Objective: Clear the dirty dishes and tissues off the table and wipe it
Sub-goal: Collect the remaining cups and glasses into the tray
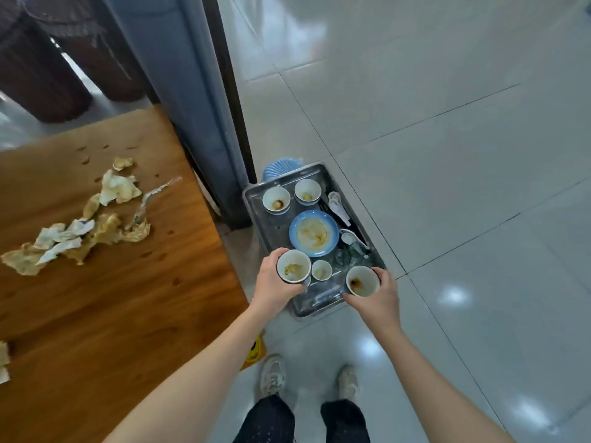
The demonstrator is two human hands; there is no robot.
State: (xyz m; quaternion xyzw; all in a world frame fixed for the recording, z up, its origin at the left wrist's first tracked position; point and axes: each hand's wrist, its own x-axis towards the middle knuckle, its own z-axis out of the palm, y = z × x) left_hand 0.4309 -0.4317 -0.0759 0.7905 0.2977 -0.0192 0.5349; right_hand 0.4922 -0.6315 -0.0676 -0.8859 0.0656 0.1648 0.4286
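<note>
Occlusion affects the near end of the rectangular grey metal tray (253,199), which sits on the pale glossy tiled floor (447,155) just beside the brown wooden table (112,298). Both hands and the bowls they carry cover that end, so it cannot be told whether the bowls touch the tray or hang above it. A blue ribbed object (278,169) behind the tray's far rim is mostly hidden and cannot be identified. Clear glassware (350,252) at the tray's right side is hard to make out. Crumpled stained tissues (80,231) lie scattered on the table, with one more piece cut off at the left frame edge. Inside the tray are two soiled white bowls (276,199) at the far end, white ceramic spoons (339,206) along the right wall, a round blue-rimmed plate (314,233) with sauce residue in the middle, and a small white cup (321,270) nearer the hands. Both arms extend forward and down. The left hand (271,282) wraps its fingers round the side of a white bowl with a dark rim (293,266) holding food scraps. The right hand (379,295) grips a plain white bowl (362,281) with brown residue, thumb at the near rim and fingers round the far side.
</note>
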